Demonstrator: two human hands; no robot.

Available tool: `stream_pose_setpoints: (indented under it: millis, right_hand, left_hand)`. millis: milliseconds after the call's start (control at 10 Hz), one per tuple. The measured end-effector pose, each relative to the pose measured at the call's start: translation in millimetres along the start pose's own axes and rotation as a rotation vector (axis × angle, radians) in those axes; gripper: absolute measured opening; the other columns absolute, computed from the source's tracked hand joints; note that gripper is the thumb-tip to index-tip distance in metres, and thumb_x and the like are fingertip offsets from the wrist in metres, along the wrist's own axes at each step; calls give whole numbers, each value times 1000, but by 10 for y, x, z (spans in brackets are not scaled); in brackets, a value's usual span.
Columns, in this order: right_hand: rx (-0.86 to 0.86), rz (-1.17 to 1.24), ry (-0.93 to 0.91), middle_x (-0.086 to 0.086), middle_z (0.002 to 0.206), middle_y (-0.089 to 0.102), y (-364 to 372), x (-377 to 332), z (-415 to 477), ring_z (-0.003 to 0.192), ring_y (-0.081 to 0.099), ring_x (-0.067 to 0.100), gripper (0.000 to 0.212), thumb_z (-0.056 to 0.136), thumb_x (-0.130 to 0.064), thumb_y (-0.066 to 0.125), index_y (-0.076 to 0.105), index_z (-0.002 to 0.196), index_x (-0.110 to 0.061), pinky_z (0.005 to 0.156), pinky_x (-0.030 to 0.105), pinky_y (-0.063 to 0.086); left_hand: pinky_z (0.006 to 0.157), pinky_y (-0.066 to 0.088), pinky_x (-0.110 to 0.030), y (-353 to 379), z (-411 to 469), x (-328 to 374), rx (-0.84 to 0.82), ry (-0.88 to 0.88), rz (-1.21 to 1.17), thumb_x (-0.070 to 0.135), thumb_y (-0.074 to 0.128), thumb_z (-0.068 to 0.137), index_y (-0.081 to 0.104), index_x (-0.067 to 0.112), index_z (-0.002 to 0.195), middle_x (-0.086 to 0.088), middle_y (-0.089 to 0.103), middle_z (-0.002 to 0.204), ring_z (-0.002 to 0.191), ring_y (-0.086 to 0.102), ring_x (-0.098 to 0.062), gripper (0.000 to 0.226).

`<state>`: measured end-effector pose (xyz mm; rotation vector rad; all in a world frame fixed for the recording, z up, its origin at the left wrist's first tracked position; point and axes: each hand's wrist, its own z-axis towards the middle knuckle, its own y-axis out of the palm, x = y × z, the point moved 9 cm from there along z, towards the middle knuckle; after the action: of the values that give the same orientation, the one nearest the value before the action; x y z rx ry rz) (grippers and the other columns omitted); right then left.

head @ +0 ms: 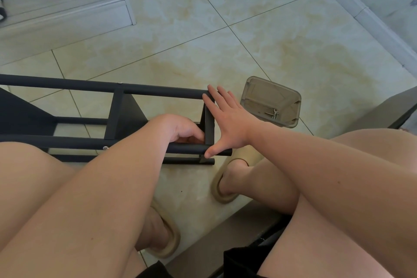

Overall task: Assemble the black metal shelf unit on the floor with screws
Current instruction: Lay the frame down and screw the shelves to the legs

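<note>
Your black metal tube shelf frame (67, 85) lies on the tiled floor (203, 40). Your right hand (228, 119) lies flat and released on its end. Your left hand (180, 130) curls inside it, and I cannot tell what it grasps. One clear plastic tray (270, 99) sits just right; two tan slippers (225, 194) lie near.

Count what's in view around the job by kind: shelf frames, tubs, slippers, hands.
Black shelf frame: 1
Clear plastic tub: 1
Beige slippers: 2
Hands: 2, left hand and right hand
Total: 6
</note>
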<state>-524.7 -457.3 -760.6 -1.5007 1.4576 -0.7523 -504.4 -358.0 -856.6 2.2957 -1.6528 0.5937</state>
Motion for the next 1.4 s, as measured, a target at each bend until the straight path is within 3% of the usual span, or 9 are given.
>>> stream_pose_setpoints:
  millis: [200,400,600,700,800,900,1000,1200,1400]
  right_hand:
    - [3,1,1,14,166,-24,2,-3,1,153,-22,34,153,58,-91,66,-11,160,-8,125,46,-12]
    - [10,1,-1,15,166,-23,-9,-10,-8,153,-22,34,152,59,-90,67,-10,160,-8,123,45,-13]
    - [6,5,-1,14,166,-24,-11,-12,-7,153,-23,34,152,59,-89,67,-11,160,-8,123,45,-14]
    - [4,4,0,14,166,-24,-17,-8,-10,152,-23,34,151,59,-89,67,-11,160,-8,122,44,-15]
    - [5,7,-1,14,166,-24,-22,-8,-9,152,-23,34,151,59,-89,68,-11,160,-8,123,44,-14]
    - [6,7,-1,14,166,-23,-15,-11,-5,153,-23,34,152,58,-89,68,-10,160,-8,123,45,-13]
    - [9,7,0,14,166,-23,-11,-6,-2,153,-22,34,152,58,-89,68,-10,160,-8,124,45,-13]
    - [11,2,-2,14,166,-23,-15,-7,-2,153,-22,34,152,58,-89,67,-10,160,-8,124,46,-12]
    - [5,5,-5,14,166,-24,-11,-8,-7,152,-23,33,152,59,-89,67,-11,160,-8,123,45,-14]
  left_hand:
    - [106,46,-42,23,-50,72,-10,62,-27,5,62,89,75,12,95,-14,71,101,96,64,-27,16]
    - [102,47,-44,34,-32,98,-8,109,-20,0,59,85,70,2,116,-19,68,104,94,61,-29,33]
    - [106,46,-44,40,-43,131,-13,143,-29,-3,59,88,69,4,118,-21,69,120,100,64,-29,33]
    - [101,48,-41,38,-43,143,-12,153,-29,-4,59,87,69,5,117,-18,72,113,98,64,-28,32]
    - [102,47,-39,30,-49,123,-13,137,-52,-3,59,88,71,7,110,-14,71,103,99,63,-28,27]
    - [109,46,-45,30,-45,70,-19,77,-49,14,68,83,75,9,103,-14,73,107,110,65,-33,22]
    - [106,47,-45,-2,-29,23,8,31,3,25,74,74,77,7,105,-10,76,98,102,67,-30,36]
    - [90,50,-35,-14,-28,82,33,83,-36,7,66,85,72,6,94,-8,71,80,83,63,-25,11]
    - [75,50,-29,-3,-70,129,32,121,-45,0,62,85,72,7,87,-7,69,72,73,63,-22,12]
